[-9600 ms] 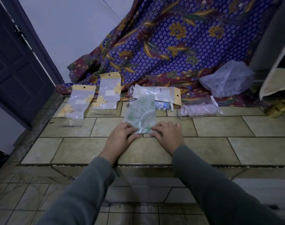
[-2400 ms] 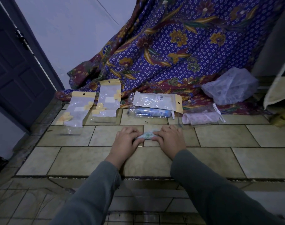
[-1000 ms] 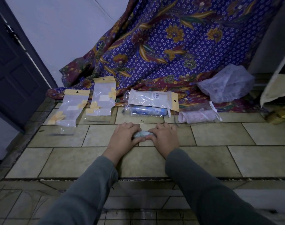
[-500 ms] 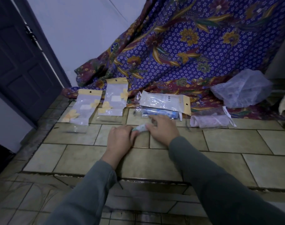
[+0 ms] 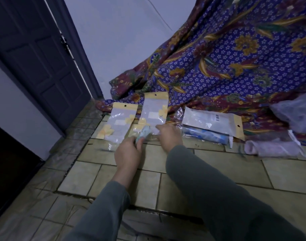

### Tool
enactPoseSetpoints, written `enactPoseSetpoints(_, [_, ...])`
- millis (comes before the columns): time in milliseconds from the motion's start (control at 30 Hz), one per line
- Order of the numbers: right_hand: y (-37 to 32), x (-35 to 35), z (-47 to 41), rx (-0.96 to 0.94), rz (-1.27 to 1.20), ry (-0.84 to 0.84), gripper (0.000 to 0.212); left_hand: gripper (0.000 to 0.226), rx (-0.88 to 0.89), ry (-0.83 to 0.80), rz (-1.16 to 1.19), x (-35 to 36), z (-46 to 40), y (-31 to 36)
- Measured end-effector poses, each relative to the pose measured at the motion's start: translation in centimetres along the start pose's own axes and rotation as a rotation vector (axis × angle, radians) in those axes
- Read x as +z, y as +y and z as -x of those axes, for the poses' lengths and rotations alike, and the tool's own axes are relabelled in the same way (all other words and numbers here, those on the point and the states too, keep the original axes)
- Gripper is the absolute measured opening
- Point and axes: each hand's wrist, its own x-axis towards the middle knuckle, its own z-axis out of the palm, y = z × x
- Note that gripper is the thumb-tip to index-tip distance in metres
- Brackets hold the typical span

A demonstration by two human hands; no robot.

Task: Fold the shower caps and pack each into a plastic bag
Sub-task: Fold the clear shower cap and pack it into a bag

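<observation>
2 hands in view, both in grey sleeves, low over the tiled floor [image 5: 209,173]. Left hand [image 5: 128,153]: fingers curled round the folded shower cap [image 5: 144,133], a tight pale-blue roll, gripped at its near end with the far end sticking up past the fingertips. Right hand [image 5: 168,136]: fingers bent down onto the bottom edge of the right plastic bag [image 5: 154,114]; looks like a pinch on the film, but the fingertips are partly hidden so I can't tell for sure.

The roll's tip sits right at the bottom edge of that bag, touching or overlapping it; can't tell if it's inside.

2 clear bags with yellow header cards and yellow flower prints lie flat side by side: the left plastic bag [image 5: 117,122] just beside the right one, header ends pointing away from the person. The right bag's header rests on the hem of the batik cloth [image 5: 235,63].

Right of the hands:
- packed bag [image 5: 209,120], clear with a yellow header at its right end and a barcode label, lying across
- blue-and-white rolled item [image 5: 206,135] in clear film, just under the near edge of that bag
- pinkish rolled item [image 5: 274,147] in clear film, further right on the floor
- crumpled clear plastic bag [image 5: 295,113] at the right edge, on the cloth

The cloth is purple-blue with gold and maroon flowers, draped down from the upper right to the floor. Dark panelled door [image 5: 35,54] at left, pale wall [image 5: 117,37] between the door and the cloth.
</observation>
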Motion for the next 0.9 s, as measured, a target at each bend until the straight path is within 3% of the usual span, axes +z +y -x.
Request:
enactPoseSetpoints(200, [0.1, -0.4, 0.3, -0.057, -0.172, 0.099, 0.023, 0.037, -0.052, 0.081, 0.110, -0.5, -0.5, -0.1])
enactPoseSetpoints(400, [-1.2, -3.4, 1.1, -0.139, -0.367, 0.352, 0.016, 0.037, -0.058, 0.194, 0.358, -2.2, -1.4, 1.1])
enactPoseSetpoints(600, [-0.6, -6.6, 3.2, -0.121, -0.569, 0.420, 0.012, 0.030, -0.039, 0.201, 0.703, -4.3, -0.5, 4.3])
enactPoseSetpoints(733, [0.7, -9.6, 6.1, -0.091, -0.769, 0.459, 0.008, 0.024, 0.069, 0.162, 0.852, -5.8, 0.7, 7.0])
enactPoseSetpoints(900, [2.9, -14.0, 7.1, -0.048, -0.715, 0.468, 0.018, 0.028, 0.150, 0.168, 0.946, -6.3, 1.6, 10.2])
